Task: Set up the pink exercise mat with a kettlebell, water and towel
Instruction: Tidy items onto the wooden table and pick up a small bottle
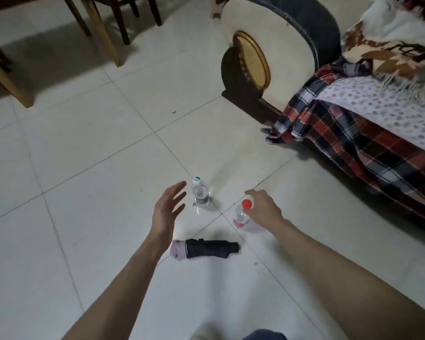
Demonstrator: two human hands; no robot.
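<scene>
While both forearms reach out over the pale tiled floor [84,148], the nearest thing between them is a rolled bundle [205,249], black along most of its length with a pale pink end toward the left, lying flat on the tiles; whether it is the mat or the towel cannot be told. Just beyond it, the left hand [167,212] hangs with fingers straight and spread, holding nothing, close beside a small clear water bottle with a green-and-white cap [199,192] that stands upright on the floor. To the right, the right hand [264,207] has its fingers loosely bent at a red-capped bottle [243,214], which leans; whether they truly grip it cannot be told. Farther right stands a sofa [275,45] draped with a plaid blanket [349,143]. Far left are wooden chair legs [101,30].
</scene>
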